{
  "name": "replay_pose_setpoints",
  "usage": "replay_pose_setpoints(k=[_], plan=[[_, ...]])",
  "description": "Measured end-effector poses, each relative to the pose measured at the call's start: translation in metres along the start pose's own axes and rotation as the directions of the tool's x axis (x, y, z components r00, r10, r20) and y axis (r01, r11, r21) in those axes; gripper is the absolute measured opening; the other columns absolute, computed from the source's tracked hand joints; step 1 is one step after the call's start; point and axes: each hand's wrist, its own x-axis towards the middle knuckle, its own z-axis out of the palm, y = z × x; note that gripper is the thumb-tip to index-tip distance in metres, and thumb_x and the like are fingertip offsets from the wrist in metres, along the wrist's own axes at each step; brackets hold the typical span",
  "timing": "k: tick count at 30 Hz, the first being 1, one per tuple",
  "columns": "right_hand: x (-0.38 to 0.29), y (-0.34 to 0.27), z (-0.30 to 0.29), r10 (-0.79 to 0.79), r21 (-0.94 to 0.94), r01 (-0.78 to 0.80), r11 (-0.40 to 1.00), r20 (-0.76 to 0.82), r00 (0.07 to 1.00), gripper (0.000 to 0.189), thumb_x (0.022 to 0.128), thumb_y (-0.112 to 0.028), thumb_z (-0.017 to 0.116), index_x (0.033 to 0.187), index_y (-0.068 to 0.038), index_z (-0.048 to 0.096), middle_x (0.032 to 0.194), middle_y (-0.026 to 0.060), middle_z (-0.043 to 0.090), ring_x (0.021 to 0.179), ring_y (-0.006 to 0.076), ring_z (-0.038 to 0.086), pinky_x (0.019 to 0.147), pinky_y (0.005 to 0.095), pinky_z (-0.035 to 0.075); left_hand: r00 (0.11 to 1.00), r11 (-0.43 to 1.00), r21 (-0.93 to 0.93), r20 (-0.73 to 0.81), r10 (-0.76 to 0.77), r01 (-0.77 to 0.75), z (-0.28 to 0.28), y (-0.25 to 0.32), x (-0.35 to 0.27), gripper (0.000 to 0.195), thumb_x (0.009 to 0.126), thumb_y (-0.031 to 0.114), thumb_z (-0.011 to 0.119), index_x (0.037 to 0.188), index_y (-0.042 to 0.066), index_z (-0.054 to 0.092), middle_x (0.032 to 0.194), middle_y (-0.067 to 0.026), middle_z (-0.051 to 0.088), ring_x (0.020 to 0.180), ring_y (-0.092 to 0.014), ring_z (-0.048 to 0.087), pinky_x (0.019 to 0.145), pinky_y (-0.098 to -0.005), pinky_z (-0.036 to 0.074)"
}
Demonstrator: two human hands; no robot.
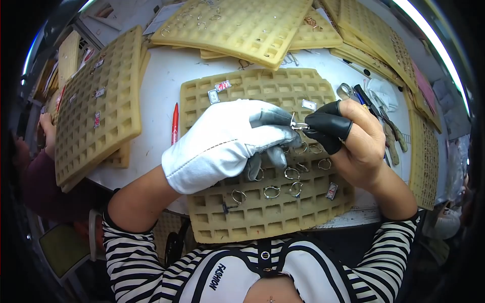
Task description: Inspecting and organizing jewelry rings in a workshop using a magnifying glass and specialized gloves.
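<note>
My left hand (pixel 223 140) wears a white cloth glove with greyed fingertips. My right hand (pixel 352 136) is bare except for black finger covers on the thumb and fingers. Between the two hands is a small silver jewelry piece (pixel 300 126), apparently a ring, pinched by the black-covered fingertips; its left end sits at the gloved fingertips. Below lies a yellowish tray of square pockets (pixel 273 231). Several silver rings (pixel 271 192) rest on it, some partly hidden by my hands. A small dark blue piece (pixel 227 207) lies near the lower left ring.
Paper tags (pixel 213 96) with writing lie on the tray. A red marker (pixel 175 123) is to its left. Pliers (pixel 392 132) and a tape roll (pixel 344 91) lie right. More pocketed trays (pixel 113 94) stand around the table. Another person's hand (pixel 47 128) shows at far left.
</note>
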Motion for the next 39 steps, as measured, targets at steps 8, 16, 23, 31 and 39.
replay_pose_setpoints(k=[8,16,23,31,39], plan=[[0.002,-0.005,0.0,0.004,0.027,-0.005,1.0,0.015,1.0,0.02,0.069,0.001,0.072,0.088,0.002,0.065,0.079,0.0117,0.061,0.068,0.0227,0.06,0.058,0.0303,0.047,0.99,0.959,0.26,-0.057,0.132,-0.113,0.006,-0.005,0.0,0.025,0.089,0.019,0.056,0.103,0.001,0.064,0.089,-0.0118,0.066,0.072,-0.018,0.065,0.068,-0.0274,0.05],[-0.005,0.002,0.007,0.019,0.033,-0.019,0.999,-0.016,1.0,0.032,0.057,0.003,0.066,0.089,0.0,0.066,0.08,0.0122,0.058,0.065,0.0272,0.059,0.054,0.0339,0.047,0.82,0.747,0.53,-0.156,0.551,-0.402,0.011,-0.018,-0.001,0.017,0.082,0.009,0.063,0.097,0.0,0.066,0.088,-0.018,0.065,0.078,-0.029,0.064,0.071,-0.0318,0.051],[-0.005,-0.002,0.007,0.153,0.118,-0.158,0.98,0.048,0.987,0.02,0.073,-0.001,0.071,0.092,0.001,0.067,0.08,0.0114,0.061,0.071,0.0226,0.062,0.062,0.0284,0.048,0.779,0.652,0.636,-0.124,0.614,-0.413,0.009,-0.022,0.001,0.02,0.079,0.001,0.062,0.098,0.0,0.066,0.089,-0.0131,0.066,0.08,-0.024,0.064,0.075,-0.0286,0.05],[0.003,0.003,-0.006,0.509,0.547,-0.832,-0.09,0.743,0.434,0.018,0.09,-0.014,0.059,0.1,0.001,0.062,0.079,0.0066,0.064,0.062,0.0101,0.059,0.055,0.0218,0.049,0.722,0.491,0.769,-0.055,0.69,-0.411,0.006,-0.025,0.006,0.025,0.076,-0.001,0.064,0.101,0.003,0.066,0.093,-0.0135,0.067,0.082,-0.025,0.065,0.075,-0.0313,0.052],[-0.005,-0.001,0.005,0.546,0.632,-0.748,-0.205,0.708,0.448,0.013,0.087,-0.012,0.063,0.092,0.0,0.06,0.076,0.01,0.064,0.055,0.0116,0.058,0.048,0.0231,0.047,0.775,0.607,0.684,-0.097,0.625,-0.404,0.007,-0.025,0.009,0.024,0.081,0.003,0.062,0.104,0.002,0.064,0.096,-0.0128,0.066,0.085,-0.021,0.065,0.077,-0.0282,0.051]])
